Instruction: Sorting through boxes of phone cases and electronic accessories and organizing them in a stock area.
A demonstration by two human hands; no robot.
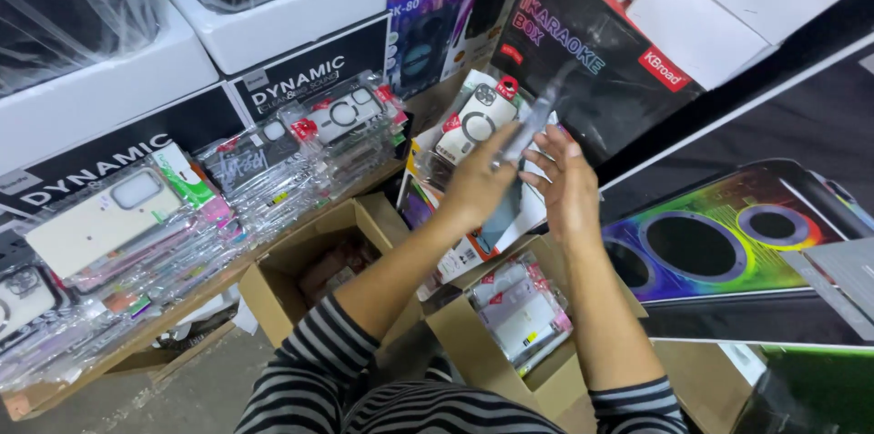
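Both hands up: left hand (478, 181) and right hand (566, 186) pinch a slim, light, slippery-looking packet (533, 120) by its edges.

Phone cases in clear sleeves (137, 243) lie stacked in rows along a board (55, 393) on the left, with large boxes (273, 24) stacked behind them. In front of the board's right end stand two open cartons, one (300, 270) left of the other (492, 357), each with packets inside. Both hands, left hand (478, 183) and right hand (564, 183), hold a sleeve (528, 124) above the cartons; a speaker box (728, 252) lies to their right.
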